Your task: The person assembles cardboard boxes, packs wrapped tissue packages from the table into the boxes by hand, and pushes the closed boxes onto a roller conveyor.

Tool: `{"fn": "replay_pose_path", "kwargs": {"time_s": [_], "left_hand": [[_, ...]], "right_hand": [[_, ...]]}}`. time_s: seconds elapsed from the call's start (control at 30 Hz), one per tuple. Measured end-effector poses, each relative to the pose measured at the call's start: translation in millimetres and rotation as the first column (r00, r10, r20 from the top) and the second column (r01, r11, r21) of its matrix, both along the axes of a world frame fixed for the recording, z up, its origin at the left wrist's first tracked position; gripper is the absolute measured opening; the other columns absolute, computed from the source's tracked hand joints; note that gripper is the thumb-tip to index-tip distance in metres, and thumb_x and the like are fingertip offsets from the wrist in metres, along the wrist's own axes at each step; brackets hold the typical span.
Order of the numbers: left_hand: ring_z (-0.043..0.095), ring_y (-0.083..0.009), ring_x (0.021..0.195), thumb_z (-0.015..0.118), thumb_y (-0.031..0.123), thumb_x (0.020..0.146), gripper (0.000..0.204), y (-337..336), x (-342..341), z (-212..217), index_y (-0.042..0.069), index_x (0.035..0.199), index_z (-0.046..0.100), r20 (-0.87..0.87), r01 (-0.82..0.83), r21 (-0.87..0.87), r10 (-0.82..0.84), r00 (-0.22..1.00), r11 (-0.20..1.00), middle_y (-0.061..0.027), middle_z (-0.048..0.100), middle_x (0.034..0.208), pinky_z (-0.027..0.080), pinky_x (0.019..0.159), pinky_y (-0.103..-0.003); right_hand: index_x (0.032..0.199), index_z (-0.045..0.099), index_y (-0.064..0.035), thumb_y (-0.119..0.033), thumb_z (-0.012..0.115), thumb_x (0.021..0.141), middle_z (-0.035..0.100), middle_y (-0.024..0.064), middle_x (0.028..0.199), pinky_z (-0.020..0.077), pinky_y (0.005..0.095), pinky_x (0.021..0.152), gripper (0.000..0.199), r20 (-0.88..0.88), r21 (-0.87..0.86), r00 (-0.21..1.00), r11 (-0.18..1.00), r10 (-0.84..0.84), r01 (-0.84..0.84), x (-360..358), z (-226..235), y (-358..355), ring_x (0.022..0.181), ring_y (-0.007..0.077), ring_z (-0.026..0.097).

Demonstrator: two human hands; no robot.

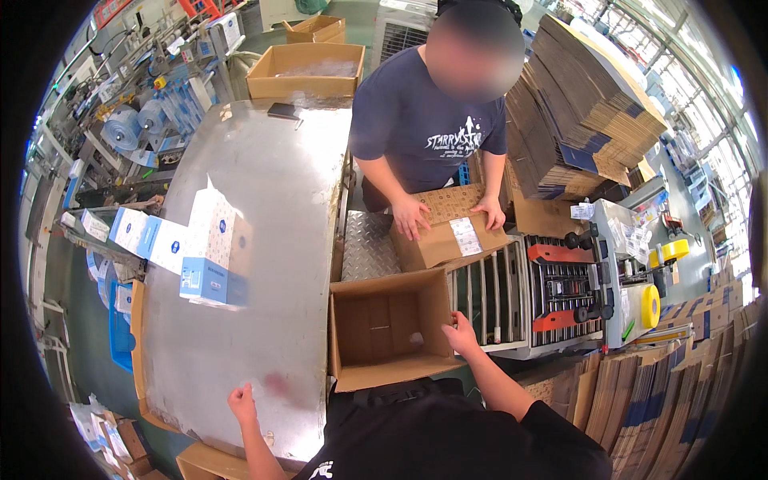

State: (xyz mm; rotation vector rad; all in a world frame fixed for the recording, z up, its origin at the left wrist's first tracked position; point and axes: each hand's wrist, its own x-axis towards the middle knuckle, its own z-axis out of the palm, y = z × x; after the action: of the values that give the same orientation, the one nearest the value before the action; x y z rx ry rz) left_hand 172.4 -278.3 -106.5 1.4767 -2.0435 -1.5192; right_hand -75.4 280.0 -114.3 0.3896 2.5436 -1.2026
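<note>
An open cardboard box (392, 320) stands in front of me at the right edge of the metal table, its inside showing a small pale patch near the bottom. My right hand (462, 334) grips its right wall, thumb on one side of the rim and fingers on the other. Over the near part of the table is my left hand (242, 400), its fingers curled in and nothing visible in them. White and blue cartons (205, 276) stand on the table beyond it; one has a raised flap. Across from me a co-worker rests both hands on a closed cardboard box (448, 228).
The metal table (272, 344) reaches away to the left of the open box. A dark phone (282, 110) lies at its far end, near a large open carton (304, 70). Rollers (488, 292) and a red-ended conveyor (564, 288) lie right. Flattened cartons (584, 104) are stacked behind.
</note>
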Motion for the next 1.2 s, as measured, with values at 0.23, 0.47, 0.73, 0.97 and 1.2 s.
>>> {"fn": "replay_pose_path", "kwargs": {"time_s": [0.23,0.47,0.73,0.97,1.2], "left_hand": [[0.045,-0.0076,0.047,0.071,0.018,0.092,0.038,21,7,-15,0.01,0.063,0.049,-0.003,-0.031,0.113,0.032,0.999,0.993,0.0022,0.047,0.056,0.037,0.045,-0.025],[0.048,-0.0084,0.048,0.071,0.018,0.093,0.037,32,-7,-13,0.009,0.064,0.05,-0.011,0.057,0.12,-0.057,0.998,0.991,0.0013,0.05,0.057,0.04,0.046,-0.025],[0.052,-0.0091,0.05,0.07,0.018,0.093,0.034,39,-14,-13,0.008,0.066,0.054,0.028,0.115,0.129,-0.119,0.992,0.985,0.0005,0.053,0.058,0.041,0.047,-0.026],[0.051,-0.009,0.049,0.07,0.018,0.094,0.034,41,-11,-14,0.008,0.066,0.053,0.016,0.145,0.129,-0.149,0.989,0.981,0.0003,0.053,0.058,0.04,0.046,-0.026],[0.049,-0.0095,0.047,0.069,0.018,0.094,0.034,32,13,-25,0.007,0.067,0.052,0.051,0.051,0.115,-0.058,0.997,0.992,0.0003,0.05,0.057,0.04,0.044,-0.026]], "right_hand": [[0.132,0.058,-0.0041,-0.031,0.07,0.083,0.066,0.0167,0.113,0.0498,0.0415,0.095,0.057,0.054,0.059,0.998,0.998,0.012,-0.015,-3,18,-6,0.107,0.033,0.063],[0.131,0.057,-0.0005,-0.027,0.07,0.082,0.067,0.0148,0.105,0.0535,0.0384,0.081,0.058,-0.032,0.043,0.999,0.999,-0.003,0.005,1,-4,3,0.089,0.027,0.067],[0.132,0.06,-0.0084,-0.033,0.071,0.081,0.066,0.014,0.113,0.0499,0.0412,0.094,0.057,0.075,-0.023,0.996,0.999,-0.048,0.049,3,9,-3,0.108,0.0309,0.063],[0.131,0.062,-0.0089,-0.035,0.072,0.082,0.069,0.0127,0.111,0.0523,0.0404,0.09,0.057,0.033,-0.084,0.993,0.99,-0.11,0.112,-5,-1,2,0.098,0.0305,0.068],[0.134,0.057,-0.0081,-0.033,0.071,0.084,0.067,0.0128,0.109,0.0521,0.0406,0.088,0.058,-0.027,0.093,1.0,0.996,0.006,-0.003,-2,10,-2,0.096,0.0275,0.066]]}}
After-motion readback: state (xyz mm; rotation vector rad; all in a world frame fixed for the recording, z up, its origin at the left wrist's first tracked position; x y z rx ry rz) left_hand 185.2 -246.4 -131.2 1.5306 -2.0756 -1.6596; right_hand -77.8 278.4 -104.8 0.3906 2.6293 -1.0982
